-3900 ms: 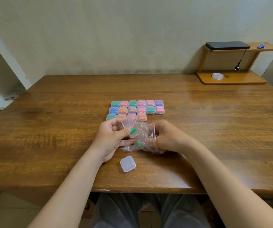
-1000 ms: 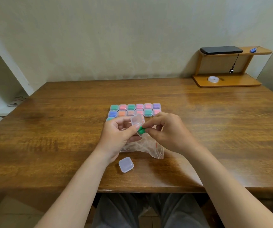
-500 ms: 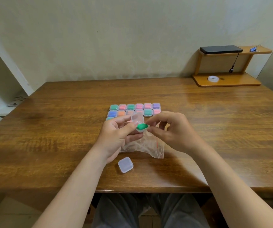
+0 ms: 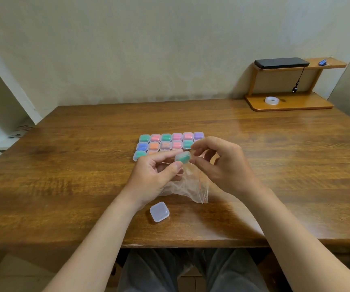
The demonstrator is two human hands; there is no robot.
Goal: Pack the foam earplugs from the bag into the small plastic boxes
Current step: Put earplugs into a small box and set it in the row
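The wooden table [image 4: 64, 165] carries most of the finished work: a block of small plastic boxes [image 4: 165, 142], closed and showing green, pink, orange, blue and purple foam inside, sits in rows just beyond the hands. The task looks nearly done. The clear bag [image 4: 189, 186] lies slack under the hands, near the table's front edge, and seems empty or close to it. One empty box [image 4: 159, 211] waits nearest the person, lid down. Both hands are raised above the bag: the left hand [image 4: 155, 175] pinches a box holding green earplugs [image 4: 183, 158] between thumb and fingers, while the right hand [image 4: 222, 165] meets it with thumb and forefinger, apparently pressing its lid shut.
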